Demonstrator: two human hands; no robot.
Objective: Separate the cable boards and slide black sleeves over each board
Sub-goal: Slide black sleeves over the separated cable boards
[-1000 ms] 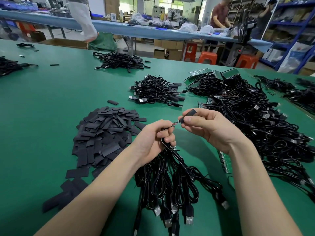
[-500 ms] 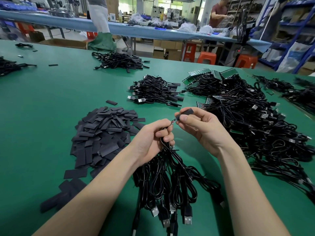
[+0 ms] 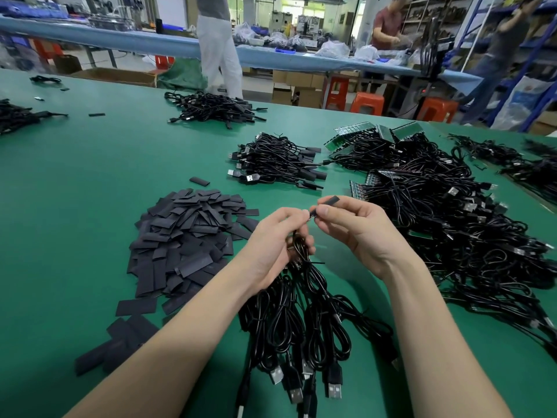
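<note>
My left hand (image 3: 278, 239) grips a bunch of black USB cables (image 3: 301, 321) that hangs down toward me, plugs near the table's front. My right hand (image 3: 358, 227) pinches a black sleeve (image 3: 327, 204) between thumb and fingers, its near end at my left fingertips. The cable's small board is hidden inside the sleeve and behind my fingers. A heap of flat black sleeves (image 3: 187, 236) lies left of my hands. Cables joined to green board strips (image 3: 358, 188) are piled at the right.
Finished sleeved cables (image 3: 277, 164) lie in a pile beyond my hands, another pile (image 3: 214, 108) farther back. More cables (image 3: 512, 164) line the green table's right edge. Loose sleeves (image 3: 120, 339) sit near my left forearm. People stand at a blue bench behind.
My hands have come closer together and the sleeve has slid toward my left fingers, covering the small board tip that showed earlier. A person in white has walked right across the background.
</note>
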